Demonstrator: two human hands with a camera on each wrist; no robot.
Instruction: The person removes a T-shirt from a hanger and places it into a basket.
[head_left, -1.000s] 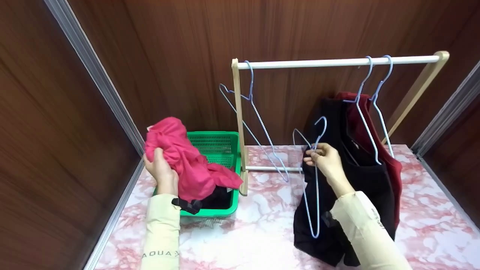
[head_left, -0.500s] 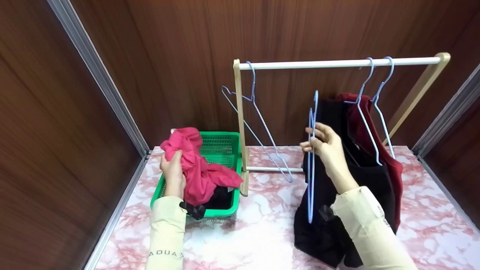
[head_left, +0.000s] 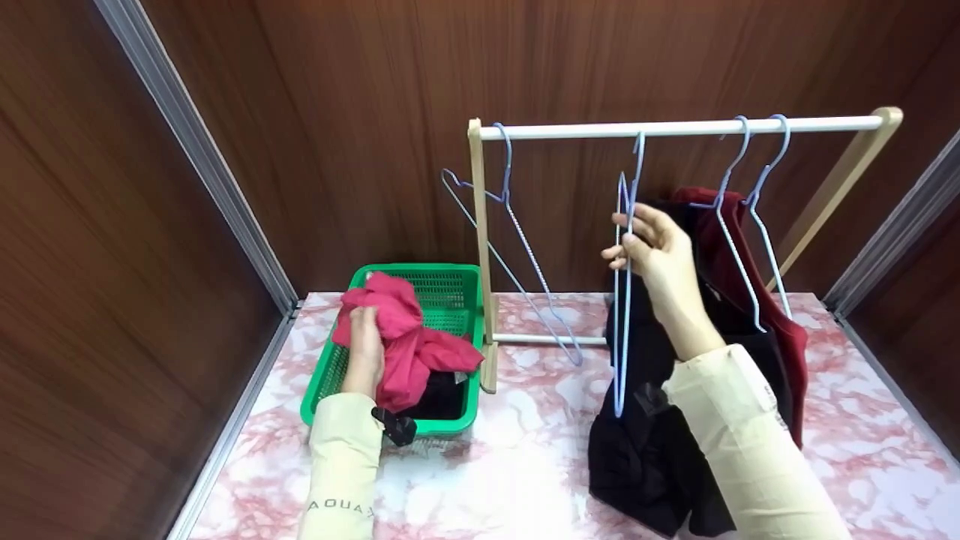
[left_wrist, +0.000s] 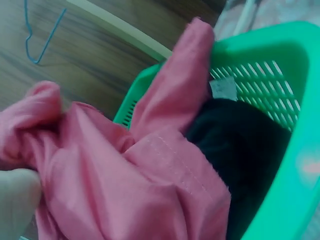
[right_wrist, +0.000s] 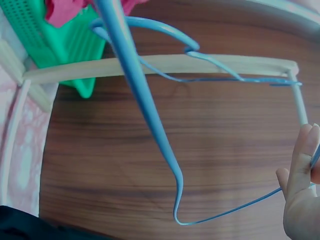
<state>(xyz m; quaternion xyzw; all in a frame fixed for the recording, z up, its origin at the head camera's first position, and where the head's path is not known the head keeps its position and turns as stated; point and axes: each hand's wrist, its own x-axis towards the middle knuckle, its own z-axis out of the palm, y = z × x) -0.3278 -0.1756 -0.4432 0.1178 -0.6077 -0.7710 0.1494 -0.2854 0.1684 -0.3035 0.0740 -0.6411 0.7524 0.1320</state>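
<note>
Above the counter [head_left: 517,465], the rail [head_left: 570,132] lies at twelve o'clock from the nearer right hand [head_left: 660,259], pinching an upright hanger [head_left: 626,322] — left hand [head_left: 366,345] gripping cloth [head_left: 401,360].

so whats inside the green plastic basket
Black fabric and a pale tag show in the green slotted plastic basket, partly covered by crumpled pink cloth that the left hand grips. Whatever lies beneath them is hidden.
</note>
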